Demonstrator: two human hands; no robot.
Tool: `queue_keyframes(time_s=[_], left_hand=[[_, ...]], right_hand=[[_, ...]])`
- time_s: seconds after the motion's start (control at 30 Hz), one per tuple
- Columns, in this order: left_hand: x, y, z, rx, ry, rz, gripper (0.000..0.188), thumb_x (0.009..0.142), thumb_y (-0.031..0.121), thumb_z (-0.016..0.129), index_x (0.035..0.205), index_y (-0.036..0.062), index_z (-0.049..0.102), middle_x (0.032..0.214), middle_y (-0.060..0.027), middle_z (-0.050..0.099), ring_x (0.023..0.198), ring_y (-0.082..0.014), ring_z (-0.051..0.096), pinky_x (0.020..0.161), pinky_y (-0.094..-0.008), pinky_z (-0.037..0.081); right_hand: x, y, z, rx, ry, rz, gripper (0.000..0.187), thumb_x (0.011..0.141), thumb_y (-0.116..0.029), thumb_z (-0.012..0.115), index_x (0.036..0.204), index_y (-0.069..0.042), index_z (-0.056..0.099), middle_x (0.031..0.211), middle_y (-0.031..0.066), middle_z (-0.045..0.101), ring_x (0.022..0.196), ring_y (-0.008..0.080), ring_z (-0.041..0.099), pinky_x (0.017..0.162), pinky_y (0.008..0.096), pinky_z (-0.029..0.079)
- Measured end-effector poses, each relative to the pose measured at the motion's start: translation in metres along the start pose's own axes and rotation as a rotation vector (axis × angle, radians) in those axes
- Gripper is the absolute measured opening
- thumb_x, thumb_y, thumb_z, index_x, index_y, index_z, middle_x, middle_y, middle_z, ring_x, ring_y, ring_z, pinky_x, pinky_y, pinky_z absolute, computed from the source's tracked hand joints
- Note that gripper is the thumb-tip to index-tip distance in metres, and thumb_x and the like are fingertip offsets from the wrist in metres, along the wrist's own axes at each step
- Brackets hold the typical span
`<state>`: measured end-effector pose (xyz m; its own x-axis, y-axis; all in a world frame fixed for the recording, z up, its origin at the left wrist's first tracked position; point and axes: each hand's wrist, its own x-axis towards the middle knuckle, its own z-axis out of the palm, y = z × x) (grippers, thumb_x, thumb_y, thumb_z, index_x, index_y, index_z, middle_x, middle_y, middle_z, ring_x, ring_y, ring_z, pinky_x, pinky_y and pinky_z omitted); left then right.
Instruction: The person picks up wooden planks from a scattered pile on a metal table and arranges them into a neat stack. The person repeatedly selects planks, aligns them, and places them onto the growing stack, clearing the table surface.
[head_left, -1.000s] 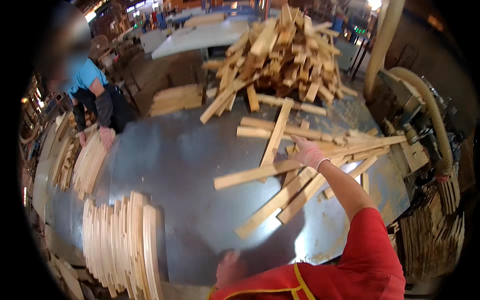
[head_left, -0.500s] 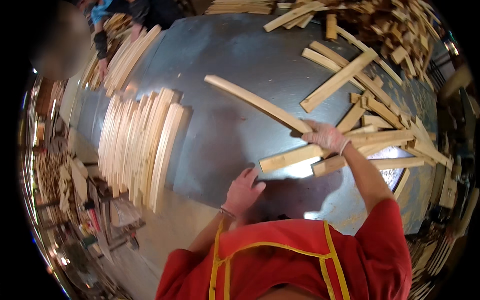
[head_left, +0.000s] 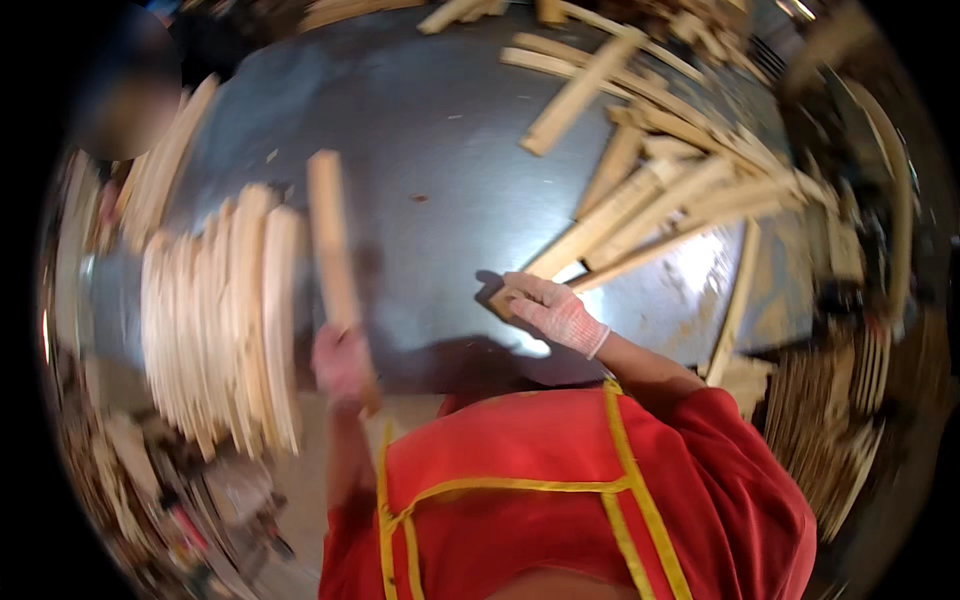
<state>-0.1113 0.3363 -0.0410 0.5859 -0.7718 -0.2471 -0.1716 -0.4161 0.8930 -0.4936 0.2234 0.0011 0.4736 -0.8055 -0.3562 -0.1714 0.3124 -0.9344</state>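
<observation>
A pale wooden strip [head_left: 328, 230] stretches away from me, with my left hand [head_left: 342, 365] closed around its near part. Motion smears that hand and strip a little. Just left of it lies a row of similar strips [head_left: 205, 320], set side by side on the dark metal table [head_left: 420, 130]. My right hand [head_left: 556, 314], in a light knitted glove, is closed on the near end of another wooden strip [head_left: 590, 232]. That strip slants out from a loose heap of strips [head_left: 690, 205] on the right.
Crossed strips [head_left: 585, 90] lie farther back on the right. A second stack of strips [head_left: 172, 165] is at the far left, beside a blurred person [head_left: 130, 100]. More stacked wood [head_left: 810, 410] stands off the table at the lower right.
The long strip has passed from my right hand to my left and swung leftward to near the row. My right hand has closed on another strip's end. The view has shifted.
</observation>
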Motion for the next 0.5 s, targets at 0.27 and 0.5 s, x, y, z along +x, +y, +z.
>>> queue_keyframes(time_s=[0.27,0.5], left_hand=[[-0.002,-0.043,-0.147,1.382,0.349,0.22,0.065,0.094,0.027,0.073,0.153,0.0101,0.053,0.153,-0.0163,0.056,0.138,-0.037,0.055,0.112,-0.0535,0.047],[0.005,0.028,0.09,0.984,-0.161,0.623,0.074,0.091,0.031,0.074,0.157,0.0078,0.049,0.161,-0.0184,0.049,0.149,-0.0394,0.045,0.122,-0.0515,0.039]], right_hand=[[-0.05,0.011,-0.086,0.311,0.776,-0.01,0.054,0.103,-0.014,0.071,0.15,0.007,0.055,0.128,0.0131,0.072,0.116,0.0205,0.069,0.103,0.0323,0.054],[-0.038,-0.027,-0.254,-1.258,0.391,0.321,0.051,0.088,-0.032,0.075,0.128,-0.001,0.07,0.136,0.0257,0.069,0.13,0.0412,0.064,0.107,0.0459,0.052]])
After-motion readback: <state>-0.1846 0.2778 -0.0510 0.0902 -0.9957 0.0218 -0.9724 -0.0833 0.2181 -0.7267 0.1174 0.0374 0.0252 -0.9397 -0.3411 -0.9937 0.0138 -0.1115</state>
